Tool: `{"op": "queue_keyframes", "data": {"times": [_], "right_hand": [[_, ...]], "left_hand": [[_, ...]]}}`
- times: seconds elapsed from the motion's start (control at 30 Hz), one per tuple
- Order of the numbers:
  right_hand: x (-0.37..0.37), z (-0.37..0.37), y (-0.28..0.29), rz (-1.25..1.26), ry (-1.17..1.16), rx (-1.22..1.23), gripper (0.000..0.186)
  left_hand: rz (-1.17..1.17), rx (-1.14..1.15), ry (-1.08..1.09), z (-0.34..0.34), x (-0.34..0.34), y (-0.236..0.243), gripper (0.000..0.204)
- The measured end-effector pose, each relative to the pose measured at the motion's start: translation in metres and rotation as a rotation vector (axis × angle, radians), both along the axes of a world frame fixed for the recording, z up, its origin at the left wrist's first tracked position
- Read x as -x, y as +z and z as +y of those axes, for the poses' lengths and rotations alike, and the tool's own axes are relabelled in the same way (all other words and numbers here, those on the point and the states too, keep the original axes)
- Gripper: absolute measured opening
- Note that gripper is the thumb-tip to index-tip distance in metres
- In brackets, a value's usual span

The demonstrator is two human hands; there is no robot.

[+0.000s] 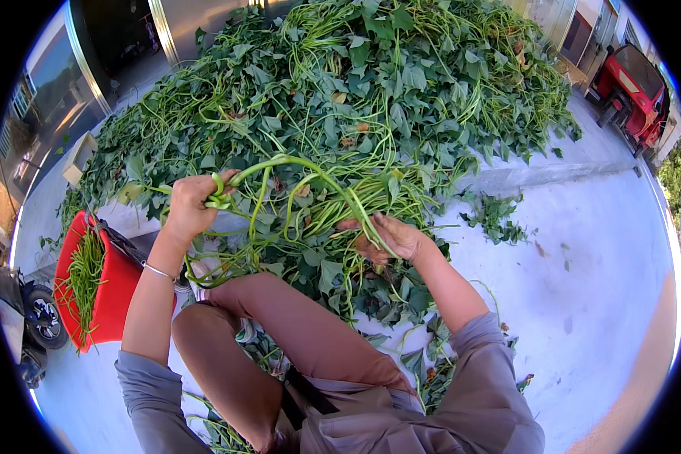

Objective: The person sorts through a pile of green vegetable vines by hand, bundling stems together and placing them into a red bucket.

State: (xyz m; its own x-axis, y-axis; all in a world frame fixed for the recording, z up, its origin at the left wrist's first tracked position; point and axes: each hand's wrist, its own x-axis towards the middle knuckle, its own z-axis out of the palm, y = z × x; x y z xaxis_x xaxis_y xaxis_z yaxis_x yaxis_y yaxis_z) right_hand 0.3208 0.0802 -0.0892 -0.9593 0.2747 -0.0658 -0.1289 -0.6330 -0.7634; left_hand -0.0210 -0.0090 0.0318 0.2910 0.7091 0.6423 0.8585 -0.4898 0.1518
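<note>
My left hand (191,206) is closed round several thick green stems, with their ends poking out between the fingers. From it a long bare vine stem (310,164) arches over to my right hand (393,238), which pinches its other end. Below the arch lies a loose bundle of thin green stalks (340,204), partly behind the right hand. Both hands are above my bent knees, in front of a big heap of leafy green vines (318,98).
A red bucket (121,280) holding cut green stalks stands at my left, near a black wheel (44,314). Loose leaves (499,216) lie on the pale floor to the right and around my legs. A red vehicle (635,83) is parked at the far right.
</note>
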Motion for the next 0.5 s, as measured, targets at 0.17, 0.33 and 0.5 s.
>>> {"op": "queue_keyframes", "data": {"times": [0.17,0.33,0.5], "right_hand": [[-0.114,-0.016,-0.005,-0.362,-0.311,-0.108,0.03],[-0.276,-0.054,-0.022,-0.459,-0.494,0.031,0.026],[-0.341,-0.106,-0.039,-0.571,-0.568,0.143,0.027]], "left_hand": [[0.122,0.103,0.019,-0.004,0.037,-0.023,0.024],[0.2,0.185,-0.365,0.021,-0.075,-0.054,0.045],[0.079,0.307,-0.647,0.024,-0.127,-0.085,0.042]]}}
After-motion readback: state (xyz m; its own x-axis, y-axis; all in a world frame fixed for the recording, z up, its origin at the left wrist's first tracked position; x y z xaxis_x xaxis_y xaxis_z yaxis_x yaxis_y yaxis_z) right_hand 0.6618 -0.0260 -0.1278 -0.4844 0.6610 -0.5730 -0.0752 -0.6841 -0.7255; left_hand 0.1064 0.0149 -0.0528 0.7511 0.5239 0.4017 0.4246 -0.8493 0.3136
